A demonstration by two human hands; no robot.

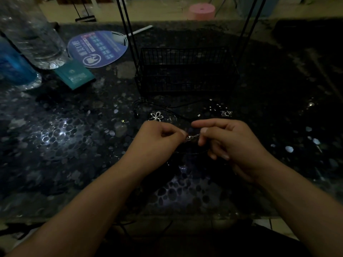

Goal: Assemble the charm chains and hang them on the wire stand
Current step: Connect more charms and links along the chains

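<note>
A small silver charm is pinched between my two hands just above the dark table. My left hand grips it from the left with curled fingers. My right hand pinches it from the right, forefinger stretched out. A thin black cord runs across the table behind my hands. A silver flower charm lies on the table beyond my left hand. Several tiny silver pieces and a square charm lie beyond my right hand. The black wire stand has a basket base and tall uprights.
A clear plastic bottle and a blue bottle stand at the far left. A round blue fan and a teal packet lie beside them. A pink stool stands behind the table. The light is dim.
</note>
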